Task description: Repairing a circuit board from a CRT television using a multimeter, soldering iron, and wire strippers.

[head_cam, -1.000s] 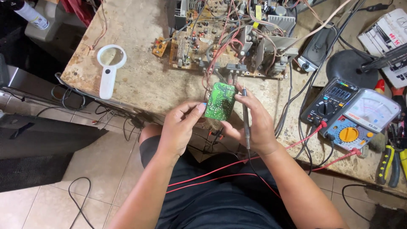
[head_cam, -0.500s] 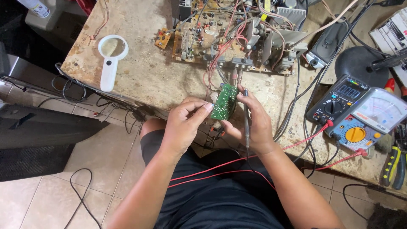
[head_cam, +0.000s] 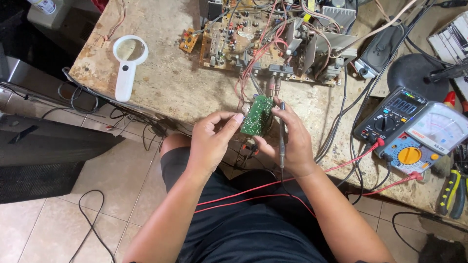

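Magnifying glass (head_cam: pixel 127 64): white, lying flat on the far left of the worn workbench (head_cam: pixel 170 92), handle pointing toward the near edge, well apart from both hands.
Left hand (head_cam: pixel 210 141): up at the bench's near edge, fingers curled together, thumb and fingertips pinching the left edge of the small green board (head_cam: pixel 257 116).
Small green board: held in the air between the two hands, just off the bench edge, tilted, its green soldered face toward the camera.
Right hand (head_cam: pixel 288 139): cupping the board's right side and bottom, fingers clamped on it; a thin black probe (head_cam: pixel 282 131) runs upright along this hand, though exactly which fingers trap it is hard to tell.
Big circuit board (head_cam: pixel 273 44): lying on the bench beyond the hands, crowded with parts and red wires.
Red leads (head_cam: pixel 253 195): crossing the lap under the forearms, running right.
Two meters (head_cam: pixel 414 131): side by side on the right of the bench, one dark, one pale with an orange dial.
Pliers (head_cam: pixel 453 192): far right, at the bench edge.
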